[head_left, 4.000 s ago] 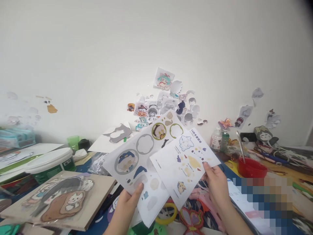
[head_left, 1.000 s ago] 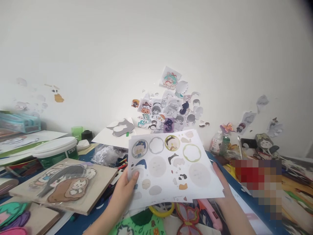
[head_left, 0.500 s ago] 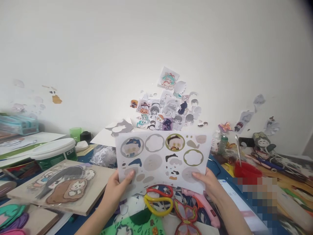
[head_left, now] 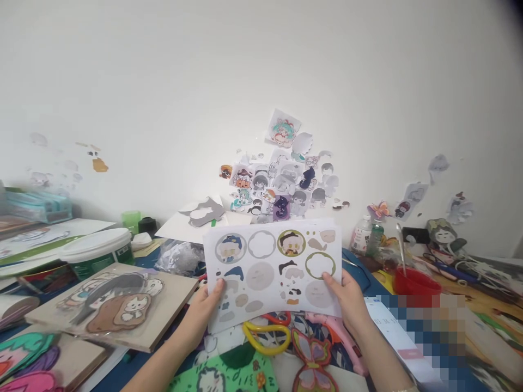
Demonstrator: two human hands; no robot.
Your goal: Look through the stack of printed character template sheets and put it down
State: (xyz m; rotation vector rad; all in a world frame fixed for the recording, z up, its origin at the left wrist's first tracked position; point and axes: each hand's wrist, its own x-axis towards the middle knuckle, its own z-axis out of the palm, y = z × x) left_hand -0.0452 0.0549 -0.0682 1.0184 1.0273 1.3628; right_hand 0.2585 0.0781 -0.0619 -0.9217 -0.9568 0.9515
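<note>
A white printed paper sheet (head_left: 269, 296) with cartoon heads, ovals and small shapes is held up in front of me; its top edge looks doubled, as of more than one sheet. My left hand (head_left: 208, 305) pinches its left edge, thumb on the printed face. On the right edge, my right hand (head_left: 347, 294) grips it likewise, thumb near a green-rimmed oval. The fingers behind the paper are hidden. Just below lie scissors with yellow handles (head_left: 267, 340), a pink-handled tool (head_left: 347, 343), a red-edged butterfly cutout (head_left: 312, 362) and a green decorated sheet (head_left: 224, 373).
Boards with wrapped cartoon pieces (head_left: 122, 310) lie left, before a white-lidded tub (head_left: 96, 245). To the right are a red bowl (head_left: 417, 283) with a spoon handle, bottles (head_left: 362, 234) and a light-coloured screen (head_left: 392, 332). Paper cutouts (head_left: 281, 179) cover part of the wall.
The paper has narrowed slightly between my hands, and its prints look sharper. My right hand has risen a little along the edge. The whole view has shifted slightly.
</note>
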